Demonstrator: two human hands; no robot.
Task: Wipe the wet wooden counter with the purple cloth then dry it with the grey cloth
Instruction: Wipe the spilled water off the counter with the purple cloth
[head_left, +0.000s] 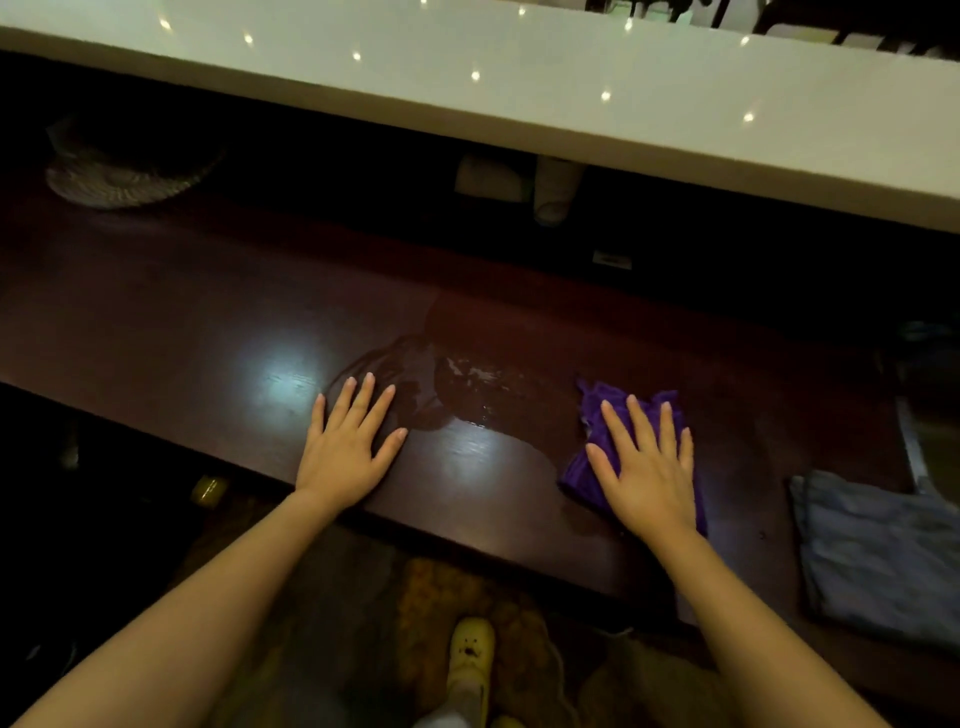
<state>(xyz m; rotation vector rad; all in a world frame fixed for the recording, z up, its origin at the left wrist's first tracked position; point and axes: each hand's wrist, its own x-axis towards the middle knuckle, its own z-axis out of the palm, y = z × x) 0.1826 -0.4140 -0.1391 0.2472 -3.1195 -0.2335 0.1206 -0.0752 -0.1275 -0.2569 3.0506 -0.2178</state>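
Note:
The dark wooden counter (197, 312) runs across the view, with a wet patch of water (467, 384) near its middle. My right hand (647, 467) lies flat, fingers spread, pressing down on the crumpled purple cloth (587, 467) just right of the water. My left hand (348, 441) rests flat on the bare wood, fingers apart, at the left edge of the wet patch and holding nothing. The folded grey cloth (878, 556) lies at the counter's right end, apart from both hands.
A raised white ledge (519, 93) runs along the back, above the counter. A woven basket (119, 176) sits at the back left and pale cups (556, 187) stand under the ledge. Below the counter's near edge are a floor mat and a yellow slipper (470, 654).

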